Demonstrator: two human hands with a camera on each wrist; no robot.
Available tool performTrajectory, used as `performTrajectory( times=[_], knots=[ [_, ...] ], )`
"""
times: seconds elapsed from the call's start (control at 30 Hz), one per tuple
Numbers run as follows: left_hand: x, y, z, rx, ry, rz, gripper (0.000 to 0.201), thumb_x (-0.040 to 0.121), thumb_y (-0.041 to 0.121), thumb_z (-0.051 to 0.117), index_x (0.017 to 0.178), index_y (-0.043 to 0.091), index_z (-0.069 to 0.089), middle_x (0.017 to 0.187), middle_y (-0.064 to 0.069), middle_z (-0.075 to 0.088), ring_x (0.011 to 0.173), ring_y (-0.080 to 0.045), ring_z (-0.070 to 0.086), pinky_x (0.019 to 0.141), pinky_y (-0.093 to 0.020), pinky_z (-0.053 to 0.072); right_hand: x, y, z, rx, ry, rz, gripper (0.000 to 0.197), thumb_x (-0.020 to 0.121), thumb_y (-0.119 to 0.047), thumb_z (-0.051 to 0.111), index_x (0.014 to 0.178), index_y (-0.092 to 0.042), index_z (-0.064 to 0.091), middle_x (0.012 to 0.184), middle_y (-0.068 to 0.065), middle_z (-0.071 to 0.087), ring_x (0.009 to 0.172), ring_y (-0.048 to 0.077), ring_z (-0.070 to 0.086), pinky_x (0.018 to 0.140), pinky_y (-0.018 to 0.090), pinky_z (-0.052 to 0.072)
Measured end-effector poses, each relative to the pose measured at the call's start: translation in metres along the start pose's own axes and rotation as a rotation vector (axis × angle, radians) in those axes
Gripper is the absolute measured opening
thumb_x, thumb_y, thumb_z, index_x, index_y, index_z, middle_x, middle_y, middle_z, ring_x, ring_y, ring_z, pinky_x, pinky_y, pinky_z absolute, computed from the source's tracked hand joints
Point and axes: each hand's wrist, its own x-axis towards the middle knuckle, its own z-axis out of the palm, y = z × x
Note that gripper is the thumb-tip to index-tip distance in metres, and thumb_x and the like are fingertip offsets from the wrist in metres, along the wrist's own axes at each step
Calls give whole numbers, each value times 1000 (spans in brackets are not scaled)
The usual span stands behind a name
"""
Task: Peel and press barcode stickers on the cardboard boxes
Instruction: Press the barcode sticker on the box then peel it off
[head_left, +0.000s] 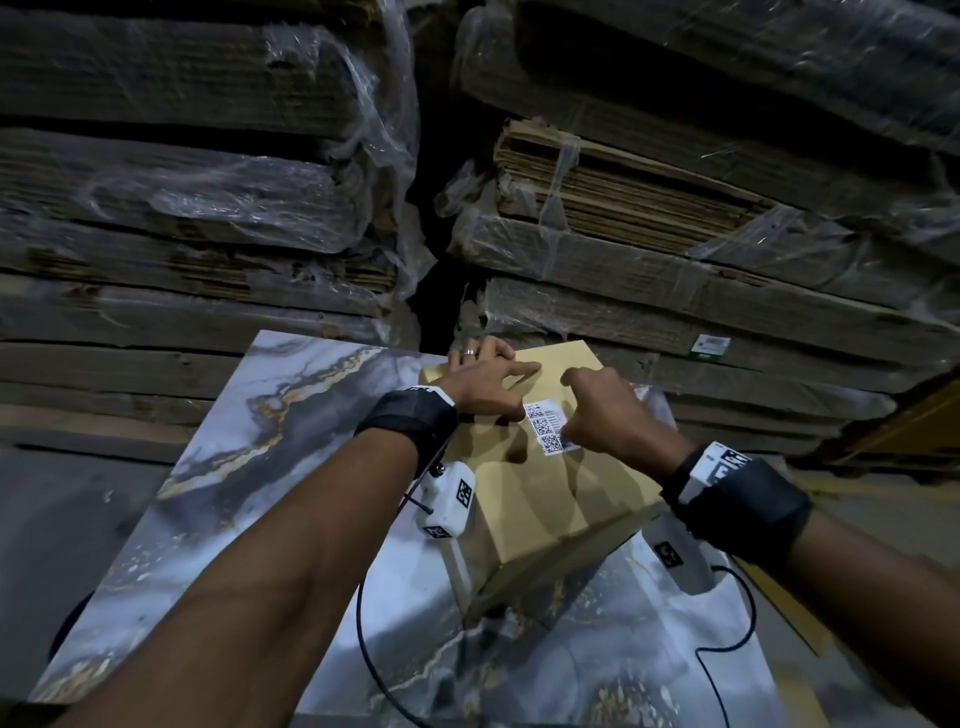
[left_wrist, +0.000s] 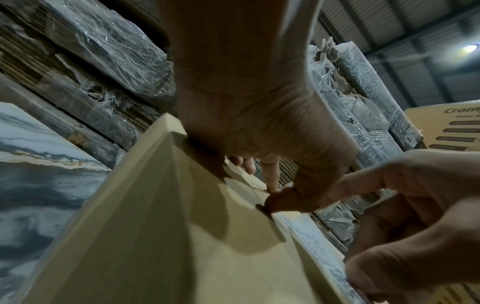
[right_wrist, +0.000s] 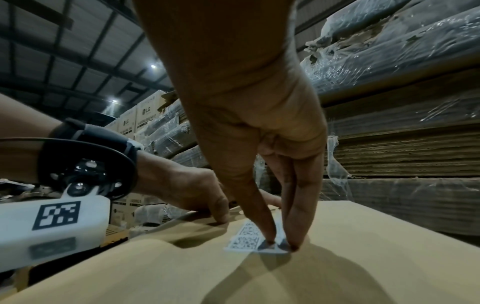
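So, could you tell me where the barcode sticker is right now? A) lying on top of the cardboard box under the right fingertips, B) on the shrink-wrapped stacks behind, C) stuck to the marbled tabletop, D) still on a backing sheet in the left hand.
A: the barcode sticker lies on the cardboard box, with the right hand pressing its fingertips on its near end.

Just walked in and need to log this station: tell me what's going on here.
A person is sticking a white barcode sticker onto the top of a tan cardboard box that sits on a grey marble-patterned tabletop. The right hand presses straight fingertips on the sticker's near end, while the left hand lies spread on the box, steadying it beside the sticker. Plastic-wrapped stacks of flattened cardboard stand behind.
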Motion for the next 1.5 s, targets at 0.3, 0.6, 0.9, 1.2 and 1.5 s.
performTrajectory(
  times=[0.3,0.6,0.9,1.2,1.5],
  knots=[
    [0,0,0,13,-2,14,97,52,51,57,148,51,40,133,3,29,121,-23,27,113,-44,16,6,-5,-14,131,-95,112,62,74,-7,84,126,-4,49,106,17,63,84,31,70,70,44,62],
    [0,0,2,13,3,11,99,51,50,58,148,51,41,133,3,28,122,-24,27,114,-49,15,20,-6,-22,426,-270,263,68,69,13,75,124,-8,39,88,20,70,43,23,63,47,34,58],
    [-1,0,0,24,-13,17,99,52,52,59,150,49,39,138,0,28,129,-29,25,116,-52,14,23,-6,-29,365,-307,209,27,87,5,71,111,4,60,86,25,75,77,37,76,78,49,64],
    [-2,1,0,27,-7,19,98,53,52,59,149,48,41,138,1,29,125,-26,26,110,-45,18,25,7,-19,186,-144,150,17,86,-14,79,93,-1,70,82,18,75,69,30,75,61,38,63],
    [0,-1,1,9,2,11,98,51,52,62,147,52,41,139,4,28,125,-23,24,113,-46,16,19,8,14,188,85,-91,47,77,-18,75,122,-9,67,97,11,74,98,30,68,86,40,57]
  ],
)
